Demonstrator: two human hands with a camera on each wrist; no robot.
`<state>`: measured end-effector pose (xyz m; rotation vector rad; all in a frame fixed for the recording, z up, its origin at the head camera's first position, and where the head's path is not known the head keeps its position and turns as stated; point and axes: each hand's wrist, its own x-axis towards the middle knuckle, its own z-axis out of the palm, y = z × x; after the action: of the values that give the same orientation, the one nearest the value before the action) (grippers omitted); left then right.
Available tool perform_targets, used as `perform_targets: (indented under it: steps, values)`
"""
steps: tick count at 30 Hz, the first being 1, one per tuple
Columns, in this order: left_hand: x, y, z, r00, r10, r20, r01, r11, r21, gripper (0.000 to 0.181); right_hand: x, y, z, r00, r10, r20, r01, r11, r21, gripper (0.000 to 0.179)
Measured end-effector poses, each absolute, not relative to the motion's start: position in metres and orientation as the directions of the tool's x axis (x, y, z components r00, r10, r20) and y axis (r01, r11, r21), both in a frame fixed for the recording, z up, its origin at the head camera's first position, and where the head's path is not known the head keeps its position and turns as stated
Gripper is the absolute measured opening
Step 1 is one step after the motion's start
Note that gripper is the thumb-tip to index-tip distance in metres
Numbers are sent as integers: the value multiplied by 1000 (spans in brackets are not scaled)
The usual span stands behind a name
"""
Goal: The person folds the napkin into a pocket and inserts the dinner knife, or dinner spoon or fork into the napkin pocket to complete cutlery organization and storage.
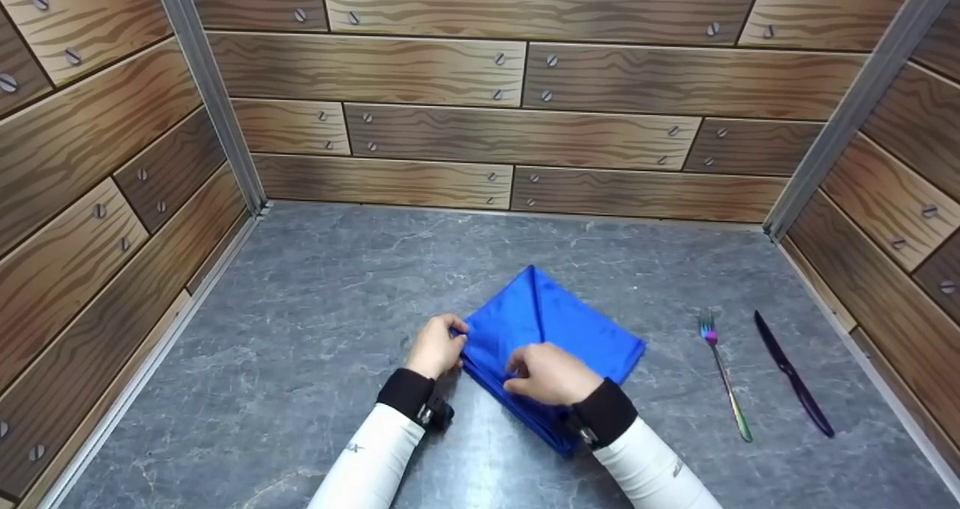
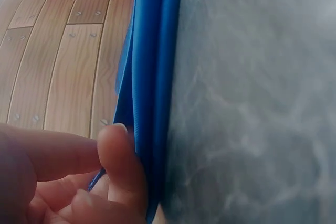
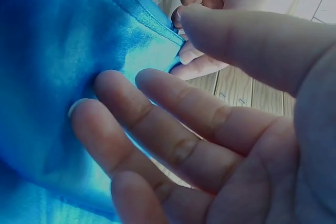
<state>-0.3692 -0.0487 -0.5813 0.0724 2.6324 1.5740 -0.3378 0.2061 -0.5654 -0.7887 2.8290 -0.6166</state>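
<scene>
A shiny blue cloth napkin (image 1: 581,329), folded in layers, lies on the grey tabletop with one corner toward the back wall. At its left corner, my left hand (image 1: 439,346) pinches the fabric between thumb and fingers. The left wrist view shows the stacked folded edge (image 2: 152,66) running away from those fingers. My right hand (image 1: 553,374) is over the near part of the napkin and covers some of it. In the right wrist view its fingers (image 3: 178,145) are loosely bent, the thumb stands apart, and no fabric is gripped between them.
To the right lie a rainbow-coloured fork (image 1: 724,378) and, beyond it, a dark purple knife (image 1: 791,374). Wood-patterned walls (image 1: 517,130) with grey metal corner strips (image 1: 217,93) enclose the tabletop (image 1: 337,284) at the back and both sides.
</scene>
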Motion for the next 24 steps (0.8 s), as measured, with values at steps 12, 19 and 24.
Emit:
perform_targets:
  steps: [12, 19, 24]
  values:
    - [-365, -58, -574, -995, 90, 47, 96, 706, 701, 8, -334, 203, -565, -853, -522, 1, -478, 781, -402, 24]
    - [-367, -67, -565, -999, 33, -19, 15, 803, 595, 16, -335, 203, -565, -859, -512, -12, -465, 788, -404, 23]
    - [-362, -51, -567, -992, 58, 112, 107, 860, 499, 24, -331, 201, -560, -859, -512, 7, -472, 785, -401, 20]
